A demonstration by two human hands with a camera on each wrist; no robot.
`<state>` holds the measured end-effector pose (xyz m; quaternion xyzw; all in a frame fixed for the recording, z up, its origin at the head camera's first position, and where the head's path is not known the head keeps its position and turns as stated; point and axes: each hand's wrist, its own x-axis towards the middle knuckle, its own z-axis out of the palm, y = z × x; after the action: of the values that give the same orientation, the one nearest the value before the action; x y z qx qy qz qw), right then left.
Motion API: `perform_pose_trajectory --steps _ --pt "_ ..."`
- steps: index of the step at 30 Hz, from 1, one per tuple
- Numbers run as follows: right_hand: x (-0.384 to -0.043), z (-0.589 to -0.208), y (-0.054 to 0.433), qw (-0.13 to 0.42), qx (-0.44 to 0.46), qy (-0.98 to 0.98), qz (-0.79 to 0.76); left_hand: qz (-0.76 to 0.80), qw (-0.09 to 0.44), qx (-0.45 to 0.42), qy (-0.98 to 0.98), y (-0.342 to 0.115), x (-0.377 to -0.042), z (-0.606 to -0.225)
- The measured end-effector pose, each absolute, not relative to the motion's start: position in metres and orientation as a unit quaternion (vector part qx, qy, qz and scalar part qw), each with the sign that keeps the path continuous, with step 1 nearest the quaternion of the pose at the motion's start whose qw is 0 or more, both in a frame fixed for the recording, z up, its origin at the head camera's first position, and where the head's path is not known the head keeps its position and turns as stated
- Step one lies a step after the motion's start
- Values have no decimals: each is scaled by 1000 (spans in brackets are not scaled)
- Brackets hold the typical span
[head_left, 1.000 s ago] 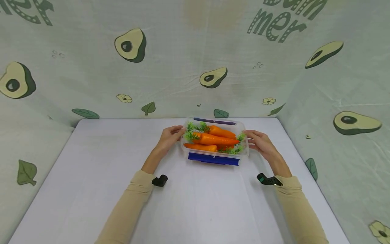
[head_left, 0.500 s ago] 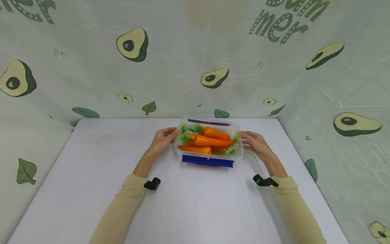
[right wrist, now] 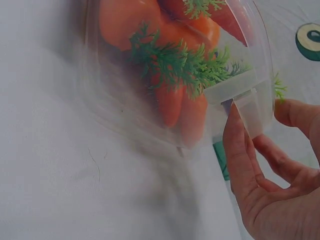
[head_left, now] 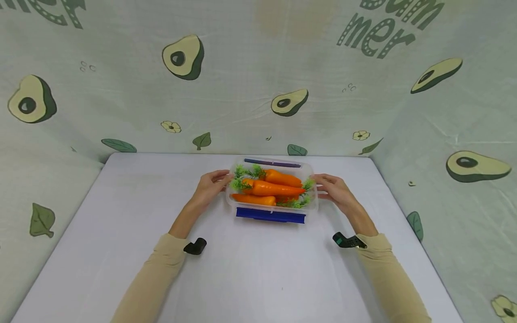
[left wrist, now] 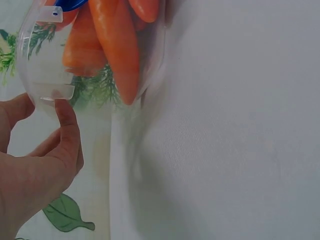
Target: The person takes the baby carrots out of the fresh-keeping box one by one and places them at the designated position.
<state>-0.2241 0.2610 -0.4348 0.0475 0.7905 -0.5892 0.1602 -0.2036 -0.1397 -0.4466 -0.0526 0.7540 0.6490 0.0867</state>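
A clear plastic food container (head_left: 305,170) sits at the far middle of the white table, its blue front flap (head_left: 270,215) hanging down. Several orange carrots (head_left: 274,188) with frilly green tops lie inside it; no lid covers them in the head view. My left hand (head_left: 207,188) grips the container's left end. In the left wrist view its thumb is at the rim and a finger is under the clear end tab (left wrist: 57,92). At the other end my right hand (head_left: 338,194) holds the rim likewise, with a finger behind the end tab (right wrist: 252,112) in the right wrist view.
The white table (head_left: 266,269) reaches back to an upright cloth (head_left: 238,98) printed with avocados and leaves. Another cloth wall (head_left: 464,215) borders the right side. A black wrist device (head_left: 195,246) is at the left wrist, another black device (head_left: 349,241) at the right.
Both hands and the container between them have moved to the left across the far part of the table. The head view has shifted slightly. The grip looks the same.
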Motion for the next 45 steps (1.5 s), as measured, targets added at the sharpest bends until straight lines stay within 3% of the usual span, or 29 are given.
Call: perform_pose_trajectory --steps 45 --pt "-212 -435 215 188 2 797 -574 642 86 -60 760 -189 -147 -441"
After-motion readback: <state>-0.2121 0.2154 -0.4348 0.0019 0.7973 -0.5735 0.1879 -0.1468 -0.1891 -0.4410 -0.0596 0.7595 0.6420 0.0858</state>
